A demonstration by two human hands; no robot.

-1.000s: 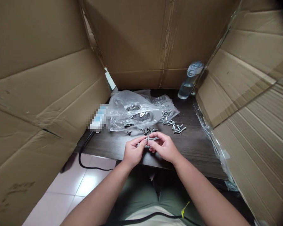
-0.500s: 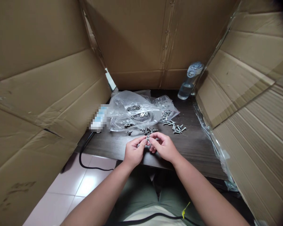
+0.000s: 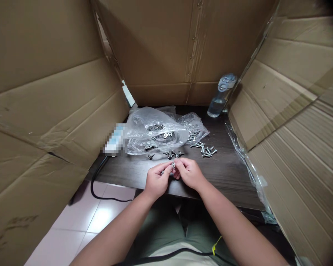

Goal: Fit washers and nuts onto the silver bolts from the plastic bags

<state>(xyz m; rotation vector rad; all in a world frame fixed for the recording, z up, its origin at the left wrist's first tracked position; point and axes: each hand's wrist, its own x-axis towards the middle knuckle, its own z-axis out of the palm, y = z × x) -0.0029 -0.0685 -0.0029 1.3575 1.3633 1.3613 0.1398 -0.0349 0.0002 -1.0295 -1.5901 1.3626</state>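
Note:
In the head view, my left hand [image 3: 157, 180] is closed in a pinch over the table's front edge, holding a small silvery metal fastener [image 3: 173, 166] between thumb and forefinger. A second bit of metal [image 3: 162, 172] shows between its fingers. My right hand [image 3: 191, 174] meets it from the right, its fingertips pinched on the same fastener; its exact shape is too small to make out. Just beyond my fingers lie several screws with dark collars [image 3: 170, 155]. Loose silvery screws [image 3: 209, 151] are scattered further right.
An open clear plastic bag [image 3: 140, 117] holds washers [image 3: 165, 135]; a second bag [image 3: 195, 122] spills screws. A water bottle [image 3: 220, 98] stands at the back right. Cardboard walls [image 3: 155, 48] enclose the dark table [image 3: 227, 177]. A pixelated box [image 3: 115, 138] and black cable [image 3: 93, 184] are left.
My right hand has moved slightly left and its fingers have closed in nearer the left fingertips around the fastener. The whole view has shifted a little.

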